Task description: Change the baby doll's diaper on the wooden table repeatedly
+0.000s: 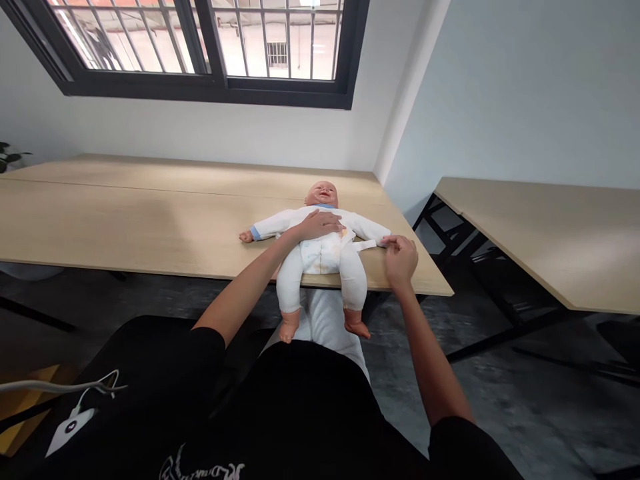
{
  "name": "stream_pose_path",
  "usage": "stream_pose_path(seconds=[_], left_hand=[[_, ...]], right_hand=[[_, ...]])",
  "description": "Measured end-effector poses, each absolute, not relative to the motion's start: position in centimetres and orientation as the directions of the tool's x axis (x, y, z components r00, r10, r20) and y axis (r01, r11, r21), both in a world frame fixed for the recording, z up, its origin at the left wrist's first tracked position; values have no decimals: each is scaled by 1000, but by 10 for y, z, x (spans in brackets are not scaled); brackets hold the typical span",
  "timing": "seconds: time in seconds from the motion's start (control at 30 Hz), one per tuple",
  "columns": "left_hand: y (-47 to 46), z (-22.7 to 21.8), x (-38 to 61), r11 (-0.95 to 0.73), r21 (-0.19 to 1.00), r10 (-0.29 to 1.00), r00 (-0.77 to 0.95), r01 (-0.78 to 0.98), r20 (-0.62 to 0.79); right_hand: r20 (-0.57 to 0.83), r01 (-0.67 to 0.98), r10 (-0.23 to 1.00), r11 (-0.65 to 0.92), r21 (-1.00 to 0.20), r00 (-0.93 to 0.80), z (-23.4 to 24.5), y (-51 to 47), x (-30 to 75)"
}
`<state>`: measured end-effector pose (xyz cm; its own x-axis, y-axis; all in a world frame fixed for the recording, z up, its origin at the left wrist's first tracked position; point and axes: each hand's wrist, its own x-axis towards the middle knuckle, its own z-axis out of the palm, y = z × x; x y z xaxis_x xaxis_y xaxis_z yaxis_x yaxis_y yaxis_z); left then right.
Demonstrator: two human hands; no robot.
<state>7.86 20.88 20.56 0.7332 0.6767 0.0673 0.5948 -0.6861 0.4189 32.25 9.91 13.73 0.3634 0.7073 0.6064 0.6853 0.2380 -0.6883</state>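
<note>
A baby doll [354, 280] in white clothing with blue trim lies on its back, its legs hanging over the table's front edge. Around its hips is a white diaper [320, 257] with faint coloured print. My left hand [320, 225] rests flat on the doll's belly at the diaper's upper edge, fingers stretched out. From the diaper's right side a white fastening tab [365, 245] sticks out. Beside the end of the doll's sleeve [370, 229], my right hand [401, 259] has its fingertips pinched together. What they pinch is not clear, and the doll's hand there is hidden.
The light wooden table [125, 220] runs along the wall under a barred window [215, 87]. To the right, past a gap, stands a second table [560, 240] with black legs. A white power bank [70, 430] with a cable lies at lower left.
</note>
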Motion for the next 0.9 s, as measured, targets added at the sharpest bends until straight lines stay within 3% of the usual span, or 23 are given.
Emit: stream_pose_path(seconds=[0.17, 0.37, 0.47, 0.63, 0.8, 0.9], left_hand=[[211, 204, 80, -690, 418, 675, 734, 591, 77], [203, 210, 80, -671, 415, 692, 720, 614, 52], [201, 211, 79, -668, 403, 694, 719, 626, 34], [197, 213, 77, -655, 418, 701, 712, 630, 26], [196, 213, 77, -663, 403, 699, 715, 631, 31], [199, 211, 78, -661, 419, 699, 713, 622, 44]], right_hand=[[500, 580, 801, 247, -776, 329, 130, 104, 321], [460, 830, 880, 170, -531, 114, 117, 116, 296], [459, 850, 879, 137, -508, 133, 117, 120, 293], [452, 785, 864, 115, -608, 223, 120, 121, 296], [394, 586, 862, 146, -797, 321, 125, 116, 294], [362, 526, 868, 143, -838, 340, 126, 116, 293]])
